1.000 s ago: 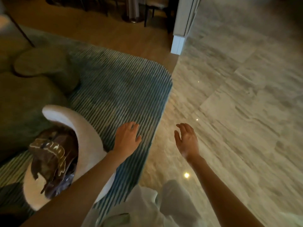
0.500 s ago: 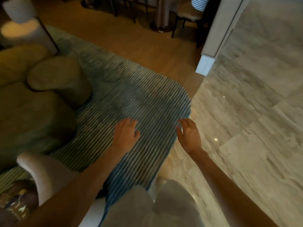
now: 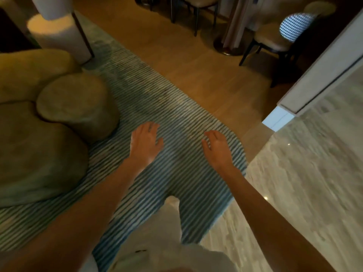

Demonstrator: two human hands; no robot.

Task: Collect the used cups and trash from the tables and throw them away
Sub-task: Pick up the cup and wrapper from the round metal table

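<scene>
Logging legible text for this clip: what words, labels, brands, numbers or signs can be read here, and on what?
None can be read.
Chair back: a checked pattern, no lettering.
Trousers: a small dark mark, too blurred to tell.
Rug, sofa, left hand, right hand: no text.

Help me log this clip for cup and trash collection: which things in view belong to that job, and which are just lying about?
Belongs to the job:
- left hand, open, holding nothing
- right hand, open, holding nothing
No cup or trash shows.

Just lying about:
- striped rug
- green rounded seats
- chair with checked back
- white side table
</scene>
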